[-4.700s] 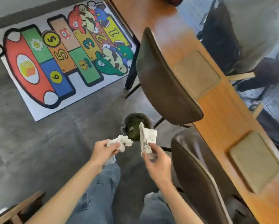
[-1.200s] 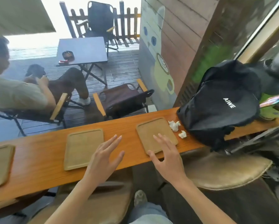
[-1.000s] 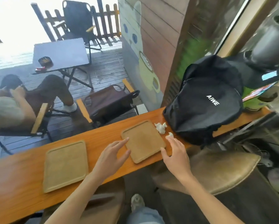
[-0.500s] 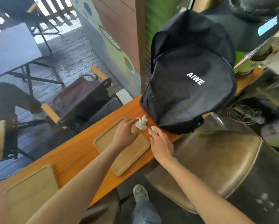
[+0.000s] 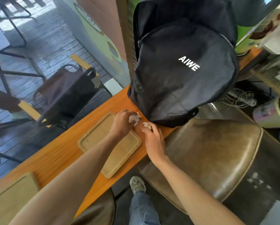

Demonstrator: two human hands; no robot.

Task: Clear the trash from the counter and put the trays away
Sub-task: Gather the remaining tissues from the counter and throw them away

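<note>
Both hands had just reached the scraps: left hand [image 5: 122, 122] closed around the larger tissue wad [image 5: 134, 118], right hand [image 5: 153, 137] pinched the smaller scrap [image 5: 146, 125]; binning them likely followed.

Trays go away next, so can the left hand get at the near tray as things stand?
Probably not yet: the left hand is closed on a tissue wad, though the tray lies bare beneath its forearm.

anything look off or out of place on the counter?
Only litter: two crumpled white tissue scraps beside the black backpack, the left hand closing on one, the right hand on the other. Wooden tray lies flat, bare.
</note>
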